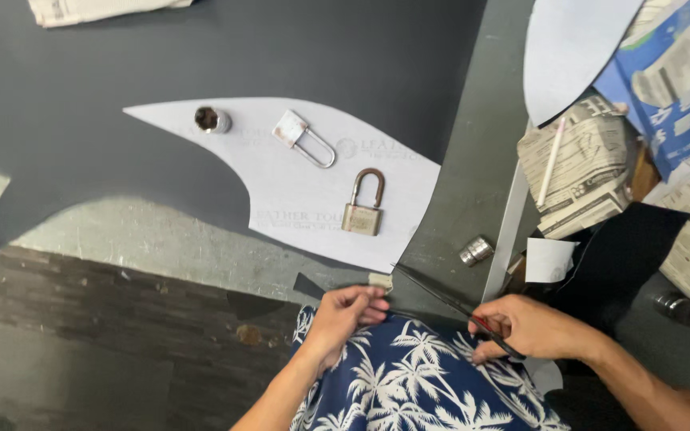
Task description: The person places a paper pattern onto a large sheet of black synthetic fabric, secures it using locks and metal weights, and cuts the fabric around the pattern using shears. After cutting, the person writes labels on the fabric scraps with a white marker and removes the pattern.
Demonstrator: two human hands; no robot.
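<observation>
A large dark grey leather sheet [225, 56] lies across the bench with a white paper pattern [297, 187] on top. Two padlocks [363, 203] [301, 136] and a metal socket [212, 120] weigh the pattern down. My right hand [533, 327] grips black scissors [449, 302], blades open and pointing up-left at the sheet's near edge below the pattern. My left hand [343, 313] pinches the leather edge just left of the blades, beside a small pale tab [380, 280].
A second metal socket [475, 251] rests right of the pattern. Folded newspaper bundles [580, 168], a white pencil [551, 160], a blue box [676, 88] and another white pattern piece [573, 48] crowd the right side. A metal ruler [507, 231] lies along the bench edge.
</observation>
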